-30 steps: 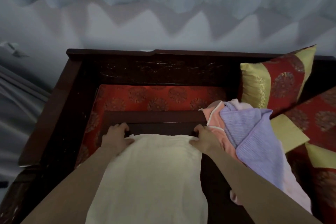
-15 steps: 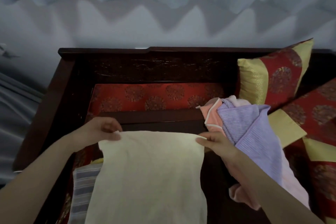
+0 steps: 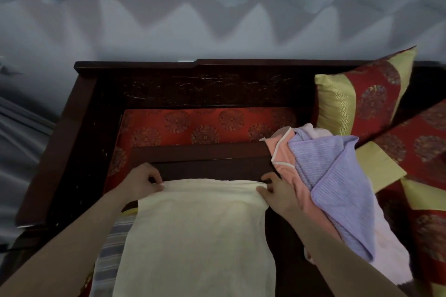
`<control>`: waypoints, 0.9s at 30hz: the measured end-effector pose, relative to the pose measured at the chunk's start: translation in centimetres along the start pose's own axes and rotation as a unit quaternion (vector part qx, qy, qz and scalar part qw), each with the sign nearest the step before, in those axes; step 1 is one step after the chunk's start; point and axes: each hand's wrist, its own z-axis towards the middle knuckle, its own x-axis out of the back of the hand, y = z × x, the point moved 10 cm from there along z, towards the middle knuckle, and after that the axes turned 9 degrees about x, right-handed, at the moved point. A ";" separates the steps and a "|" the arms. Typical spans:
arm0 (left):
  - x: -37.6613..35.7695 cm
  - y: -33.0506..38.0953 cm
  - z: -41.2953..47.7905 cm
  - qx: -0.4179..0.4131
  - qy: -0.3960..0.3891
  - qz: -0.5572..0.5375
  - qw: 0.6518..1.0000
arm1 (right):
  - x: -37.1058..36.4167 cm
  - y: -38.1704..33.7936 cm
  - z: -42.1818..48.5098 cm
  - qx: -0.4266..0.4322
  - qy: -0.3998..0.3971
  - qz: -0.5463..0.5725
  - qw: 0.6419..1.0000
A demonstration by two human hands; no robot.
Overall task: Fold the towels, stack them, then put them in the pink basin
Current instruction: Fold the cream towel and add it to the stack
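A cream towel (image 3: 198, 231) lies lengthwise on the small dark wooden table (image 3: 205, 159) in front of me, its far edge doubled over into a fold. My left hand (image 3: 141, 182) pinches the far left corner of that fold. My right hand (image 3: 277, 190) grips the far right corner. To the right lies a heap of unfolded towels: a lilac one (image 3: 335, 190) on top, a salmon one (image 3: 281, 152) and a pale pink one (image 3: 388, 255) beneath. A grey striped towel (image 3: 108, 248) shows under the cream towel's left edge. The pink basin is out of view.
The table stands on a dark wooden couch (image 3: 193, 84) with a red patterned seat cushion (image 3: 200, 125). Red and gold pillows (image 3: 366, 101) lean at the right. A pale wall and a grey curtain (image 3: 21, 142) lie behind and to the left.
Both hands lifted the cream towel's far edge, drew it toward me, then carried it forward again; it now lies doubled over near the table's far side.
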 end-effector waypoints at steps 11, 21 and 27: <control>-1.6 1.4 -0.9 -0.023 -0.120 0.046 0.991 | 2.4 -3.0 0.9 0.117 0.014 -0.183 0.976; 21.2 11.1 -12.1 -0.171 -0.061 -0.277 0.944 | 22.7 -17.6 0.8 0.256 0.158 0.103 0.948; 28.9 14.6 -16.8 -0.247 0.108 0.005 0.963 | 29.6 -27.1 -1.9 0.394 0.135 -0.114 0.902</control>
